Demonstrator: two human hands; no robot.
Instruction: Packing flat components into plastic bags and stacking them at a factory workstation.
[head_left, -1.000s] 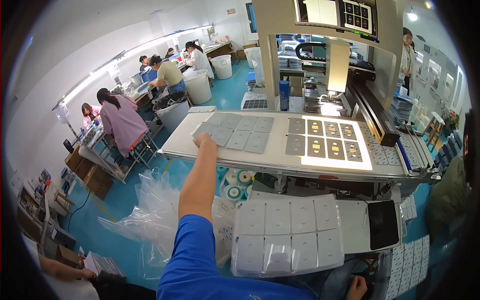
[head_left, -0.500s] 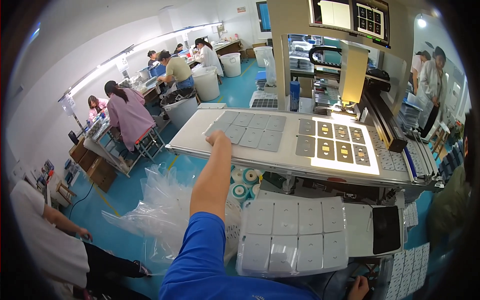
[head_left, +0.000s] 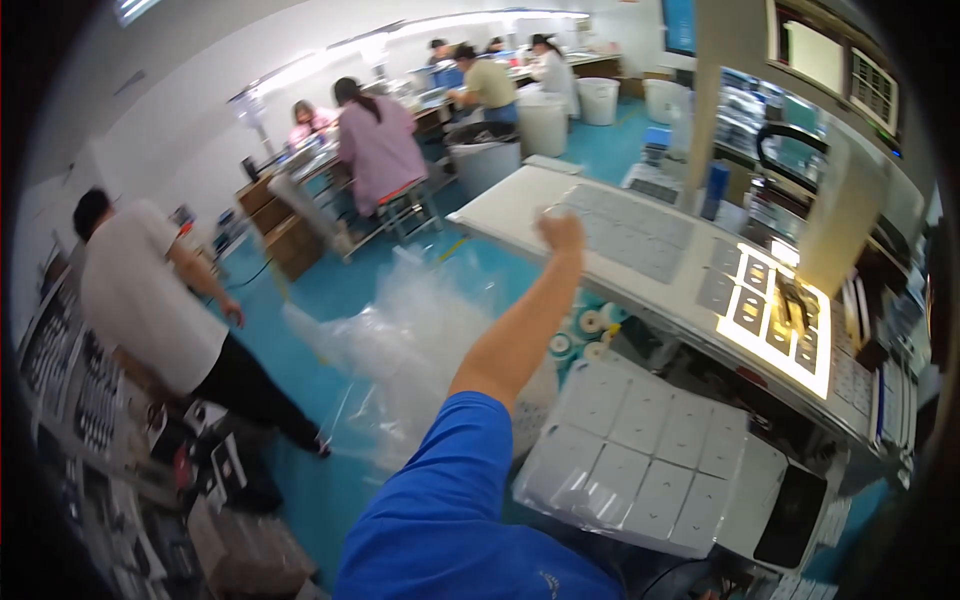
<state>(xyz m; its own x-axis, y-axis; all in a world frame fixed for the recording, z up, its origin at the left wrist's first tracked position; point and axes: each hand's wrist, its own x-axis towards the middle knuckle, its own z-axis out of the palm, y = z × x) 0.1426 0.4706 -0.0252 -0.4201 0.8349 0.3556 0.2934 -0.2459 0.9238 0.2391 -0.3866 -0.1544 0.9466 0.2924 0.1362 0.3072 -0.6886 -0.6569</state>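
Note:
My left hand (head_left: 562, 234) reaches out on a bare arm from a blue sleeve. Its fingers are closed at the near left corner of a thin sheet of grey rectangular panels (head_left: 630, 232), which lies on the long white machine bed (head_left: 510, 208). Motion blurs the fingertips. Further right on the bed, a second sheet of panels (head_left: 745, 302) lies partly under a bright rectangle of light, below the machine's head (head_left: 840, 210). My right hand is out of view.
Below the bed lies a plastic-covered stack of grey panel sheets (head_left: 640, 450), with a black pad (head_left: 790, 515) beside it. Clear plastic film (head_left: 400, 350) heaps on the blue floor. A person in white (head_left: 150, 290) stands at left; others sit along a far bench.
The view has swung left, so the bed sits further right and more of the person in white shows. My left hand stays at the sheet's corner. My right hand has left the view.

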